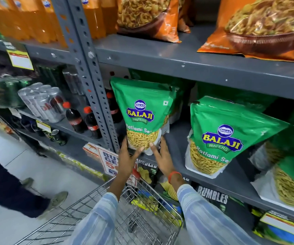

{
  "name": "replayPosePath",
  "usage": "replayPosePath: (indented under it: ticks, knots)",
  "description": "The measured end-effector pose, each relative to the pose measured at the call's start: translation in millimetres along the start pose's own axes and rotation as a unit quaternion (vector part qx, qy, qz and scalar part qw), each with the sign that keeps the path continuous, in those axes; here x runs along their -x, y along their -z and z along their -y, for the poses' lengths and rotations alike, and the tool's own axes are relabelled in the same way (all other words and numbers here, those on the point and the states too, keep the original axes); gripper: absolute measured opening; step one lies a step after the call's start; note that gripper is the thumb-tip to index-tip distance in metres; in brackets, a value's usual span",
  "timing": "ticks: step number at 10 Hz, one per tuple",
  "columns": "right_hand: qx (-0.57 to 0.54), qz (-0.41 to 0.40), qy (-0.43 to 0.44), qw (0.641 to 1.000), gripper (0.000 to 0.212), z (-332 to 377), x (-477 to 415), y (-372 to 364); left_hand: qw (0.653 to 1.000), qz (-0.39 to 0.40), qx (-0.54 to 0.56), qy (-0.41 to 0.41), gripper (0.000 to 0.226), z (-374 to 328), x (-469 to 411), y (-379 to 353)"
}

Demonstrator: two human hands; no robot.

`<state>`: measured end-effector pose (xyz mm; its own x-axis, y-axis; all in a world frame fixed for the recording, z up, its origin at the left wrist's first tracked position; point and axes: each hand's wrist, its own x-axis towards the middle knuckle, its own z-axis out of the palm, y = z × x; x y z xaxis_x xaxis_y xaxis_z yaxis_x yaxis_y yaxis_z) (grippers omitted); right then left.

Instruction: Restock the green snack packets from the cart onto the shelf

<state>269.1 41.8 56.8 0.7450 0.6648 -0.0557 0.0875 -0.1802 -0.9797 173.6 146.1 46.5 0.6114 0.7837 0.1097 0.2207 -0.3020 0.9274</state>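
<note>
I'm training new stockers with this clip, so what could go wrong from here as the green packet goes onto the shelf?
1. The green packet stands at the shelf's front edge, steadied only at its base by the left hand and right hand; once released it may tip forward into the cart.
2. It sits tight against the upright post, so it might snag there.

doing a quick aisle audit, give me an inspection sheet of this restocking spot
surface: grey metal shelf, bare gap between packets
job's things: green Balaji Ratlami Sev packet upright at shelf's left end; another packet to its right; wire cart looks empty
clutter: promo sign on shelf edge
grips: left hand and right hand hold the packet's bottom
cables: nothing seen
surroundings: cola bottles, orange snack bags above, another person's shoe
</note>
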Motion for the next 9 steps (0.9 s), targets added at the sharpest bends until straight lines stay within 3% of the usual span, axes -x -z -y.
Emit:
replayPosePath:
  ticks: [4, 5, 6, 7, 9]
  knots:
    - [0.014, -0.008, -0.002, 1.000, 0.068, 4, 3, 3, 0.998, 0.048, -0.029, 0.011, 0.081, -13, 3, 6]
    - [0.045, -0.061, 0.025, 0.997, 0.065, 22, 15, 11, 0.997, 0.033, -0.063, 0.010, 0.094, -25, 11, 0]
    - [0.066, -0.176, 0.125, 0.974, 0.039, 66, 41, 42, 0.987, -0.057, -0.132, -0.073, 0.082, -68, 38, -12]
    - [-0.034, -0.215, 0.226, 0.950, 0.025, 131, 89, 83, 0.949, -0.142, -0.130, -0.250, 0.067, -141, 70, -26]
    - [-0.198, -0.226, 0.355, 0.885, 0.032, 252, 185, 187, 0.868, -0.186, -0.075, -0.454, 0.062, -309, 93, -57]
